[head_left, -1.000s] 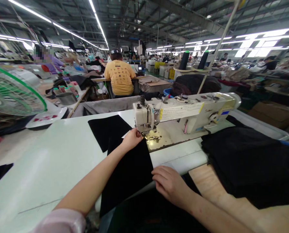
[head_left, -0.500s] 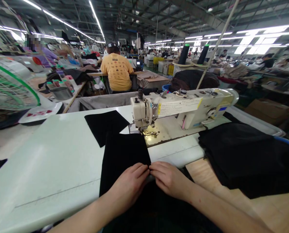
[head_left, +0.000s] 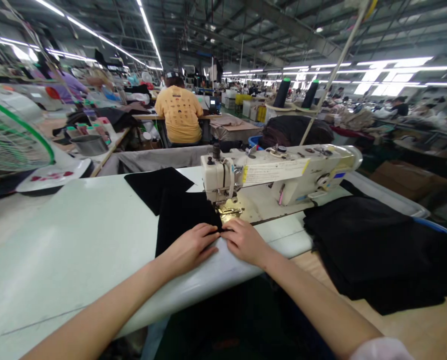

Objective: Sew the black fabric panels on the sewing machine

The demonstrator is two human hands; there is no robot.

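A piece of black cloth (head_left: 182, 217) lies on the pale table, its right edge running to the needle area of the sewing machine (head_left: 216, 182). My left hand (head_left: 193, 247) is on its near right corner, thumb and fingers closed on the edge. Close beside it, my right hand (head_left: 242, 241) pinches the same corner, fingertips nearly touching those of the left. Another black piece (head_left: 148, 185) lies farther back, partly beneath or against the first. The presser foot is partly hidden behind the machine's head.
Folded black cloth (head_left: 373, 245) is stacked on a wooden surface (head_left: 426, 325) at the right. A green-rimmed fan (head_left: 17, 135) stands at the left. Beyond the machine, a person in a yellow shirt (head_left: 179, 112) sits facing away. Two thread cones (head_left: 282, 93) stand behind.
Both hands have moved forward to near the machine's needle area, taking the cloth's near edge with them. The cloth no longer hangs over the table's front edge. The view has shifted slightly.
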